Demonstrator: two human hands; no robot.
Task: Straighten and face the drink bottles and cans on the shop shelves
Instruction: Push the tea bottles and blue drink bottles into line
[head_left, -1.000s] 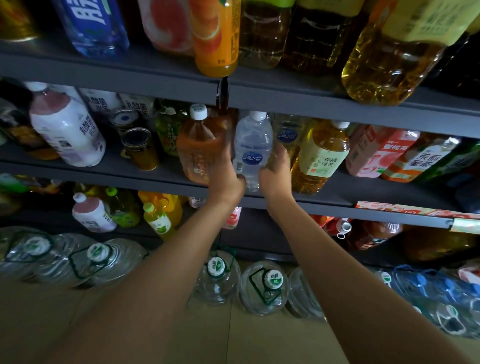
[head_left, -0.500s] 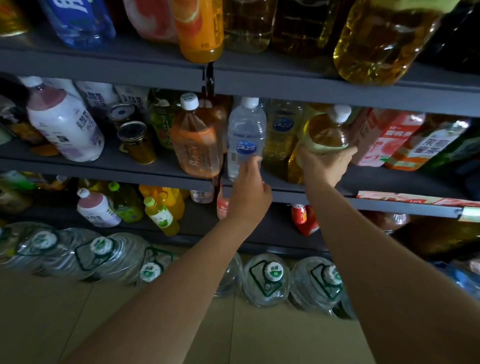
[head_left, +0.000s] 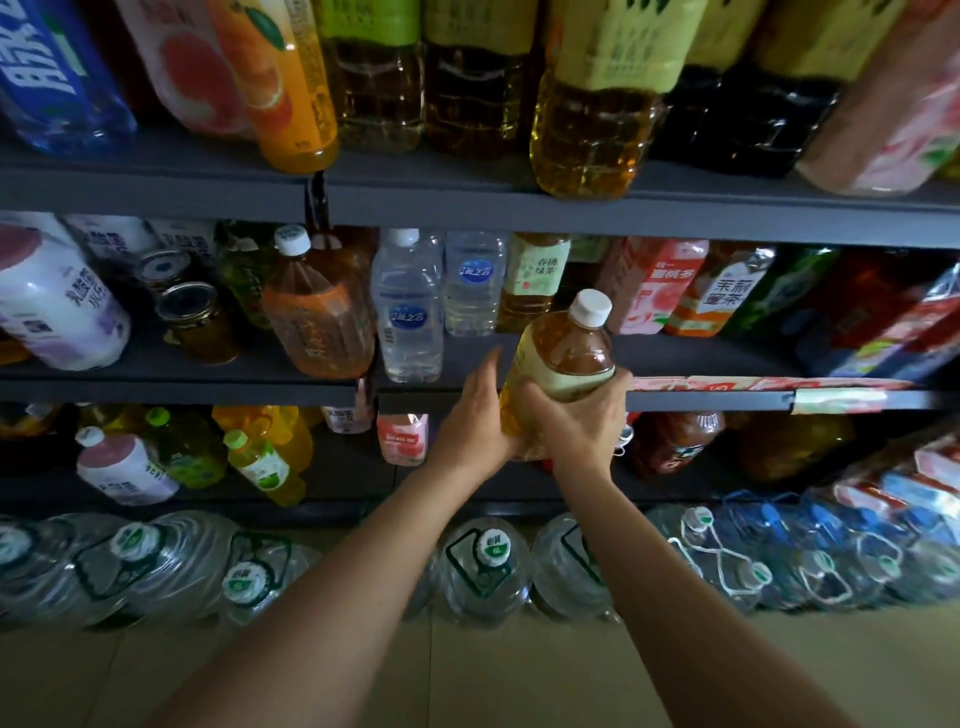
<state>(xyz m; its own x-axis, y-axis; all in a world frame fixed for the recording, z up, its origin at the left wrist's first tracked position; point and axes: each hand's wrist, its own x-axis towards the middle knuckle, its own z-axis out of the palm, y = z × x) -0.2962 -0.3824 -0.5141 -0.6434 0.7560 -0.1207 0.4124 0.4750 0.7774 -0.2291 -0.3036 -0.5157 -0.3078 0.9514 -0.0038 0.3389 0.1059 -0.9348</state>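
Water bottle (head_left: 409, 306) beside held tea bottle (head_left: 558, 358)

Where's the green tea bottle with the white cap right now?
Head view, centre-right: the green tea bottle is off the middle shelf, held by both hands before its edge, right of the water bottle.
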